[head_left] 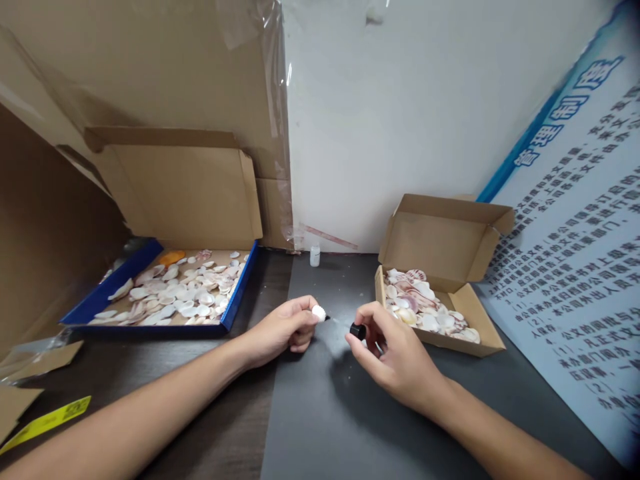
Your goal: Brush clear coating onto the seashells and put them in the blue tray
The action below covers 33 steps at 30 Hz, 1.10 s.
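Head view: pinches a small white shell [318, 312] between thumb and bent fingers of the left hand [284, 330], curling the remaining fingers in toward the palm. Grips a black cap [357, 331] with thumb and fingertips of the right hand [397, 357], holding both hands apart and facing each other above a dark gray mat [310, 433]. Shows a small dark tip [327, 318] just beside the shell and a faint pale streak [339, 322] reaching toward the cap; cannot tell the exact nature of either. Holds shell and cap well in front of a small whitish bottle [315, 257], standing upright at the back near the foot of a white panel [380, 133]. Has to the left, on the dark wood-grained counter [235, 420], a blue-walled box [240, 287] with a raised cardboard lid [185, 193], containing many loose pale shells [187, 293] and an orange piece [172, 258] toward the rear. Has to the right, on the mat, a smaller cardboard box [457, 343], likewise open, containing striped and white shells [425, 303]. Includes at far right a pale blue sheet [560, 293] printed with characters, and at lower left a yellow strip [47, 423] bearing a square code [77, 407].
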### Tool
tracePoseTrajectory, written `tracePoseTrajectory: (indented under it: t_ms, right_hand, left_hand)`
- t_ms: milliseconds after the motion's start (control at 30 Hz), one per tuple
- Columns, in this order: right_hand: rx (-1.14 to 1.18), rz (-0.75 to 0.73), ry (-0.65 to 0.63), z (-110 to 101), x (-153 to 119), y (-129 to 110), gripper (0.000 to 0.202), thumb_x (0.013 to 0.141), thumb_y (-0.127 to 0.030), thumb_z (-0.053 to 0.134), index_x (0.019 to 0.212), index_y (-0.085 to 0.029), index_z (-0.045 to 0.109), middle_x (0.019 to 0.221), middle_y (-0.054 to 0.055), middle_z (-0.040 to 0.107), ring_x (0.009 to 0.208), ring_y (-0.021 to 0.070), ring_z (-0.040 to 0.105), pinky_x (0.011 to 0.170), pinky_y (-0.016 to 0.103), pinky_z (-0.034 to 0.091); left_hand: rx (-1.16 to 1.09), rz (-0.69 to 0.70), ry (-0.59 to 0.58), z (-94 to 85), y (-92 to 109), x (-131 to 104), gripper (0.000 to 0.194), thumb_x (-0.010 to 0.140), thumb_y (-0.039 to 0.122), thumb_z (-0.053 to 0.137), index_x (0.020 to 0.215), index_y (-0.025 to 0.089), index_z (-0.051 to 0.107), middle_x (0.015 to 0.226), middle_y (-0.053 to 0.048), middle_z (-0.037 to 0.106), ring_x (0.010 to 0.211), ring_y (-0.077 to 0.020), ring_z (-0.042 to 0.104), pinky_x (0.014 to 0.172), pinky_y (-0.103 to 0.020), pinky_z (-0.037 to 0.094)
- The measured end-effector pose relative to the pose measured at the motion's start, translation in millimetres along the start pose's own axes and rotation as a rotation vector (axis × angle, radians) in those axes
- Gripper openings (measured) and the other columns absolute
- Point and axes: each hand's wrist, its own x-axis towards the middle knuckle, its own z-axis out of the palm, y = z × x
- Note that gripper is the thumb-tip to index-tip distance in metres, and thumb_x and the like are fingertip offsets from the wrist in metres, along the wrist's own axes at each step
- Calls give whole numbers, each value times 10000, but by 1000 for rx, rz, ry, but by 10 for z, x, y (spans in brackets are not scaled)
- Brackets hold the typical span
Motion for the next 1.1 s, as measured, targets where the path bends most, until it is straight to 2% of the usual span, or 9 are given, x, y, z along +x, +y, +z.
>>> tracePoseTrajectory:
  t_ms: [200, 333, 467, 667, 833, 933, 1100]
  right_hand:
    - [43, -16, 2, 3, 13, -3, 121, 913, -251, 564, 968, -228, 460, 679, -59, 472, 531, 103, 480, 513, 239, 388]
    - [-19, 23, 48, -2, 12, -2, 115, 904, -243, 572, 950, -227, 468, 658, -62, 465, 520, 105, 464, 512, 247, 375]
    - [60, -7, 38, -7, -4, -7, 125, 908, -249, 571, 959, -231, 458, 664, -61, 473, 531, 106, 478, 505, 234, 394]
    - [0, 15, 66, -7, 3, -12, 125, 889, -231, 579, 922, -232, 458, 627, -74, 429, 502, 104, 442, 490, 240, 368]
    - [38, -29, 41, -8, -2, -16, 120, 903, -244, 572, 957, -230, 466, 671, -56, 483, 535, 108, 489, 508, 237, 402]
    - [-8, 4, 42, -3, -1, -7, 122, 892, -235, 581, 935, -231, 467, 650, -65, 459, 518, 107, 466, 502, 244, 380]
    - [50, 12, 68, -6, 1, 0, 119, 915, -260, 570, 965, -230, 466, 666, -61, 475, 538, 108, 492, 507, 238, 395]
  left_hand:
    - [-5, 11, -6, -6, 1, 3, 261, 840, 376, 678, 871, 194, 494, 505, 118, 283, 456, -57, 183, 452, -183, 214]
    - [-1, 22, 13, -9, -12, 7, 290, 827, 409, 700, 884, 185, 526, 497, 120, 277, 449, -53, 186, 453, -183, 210]
    - [6, 28, 17, -7, -22, 10, 314, 820, 440, 709, 891, 183, 544, 485, 123, 273, 449, -53, 176, 450, -182, 203]
    - [-1, 46, 22, -6, -18, 11, 302, 833, 428, 706, 852, 181, 533, 484, 118, 280, 450, -51, 172, 446, -186, 192]
    - [-11, 55, 49, -5, -18, 10, 328, 837, 440, 704, 791, 178, 512, 473, 112, 279, 443, -49, 180, 442, -187, 168]
    - [-9, 59, 53, -8, -20, 9, 322, 834, 442, 706, 804, 170, 535, 471, 108, 294, 443, -50, 189, 443, -189, 168]
    - [-38, 46, 44, -12, -11, 7, 287, 830, 406, 715, 859, 170, 553, 494, 110, 288, 458, -53, 188, 449, -193, 168]
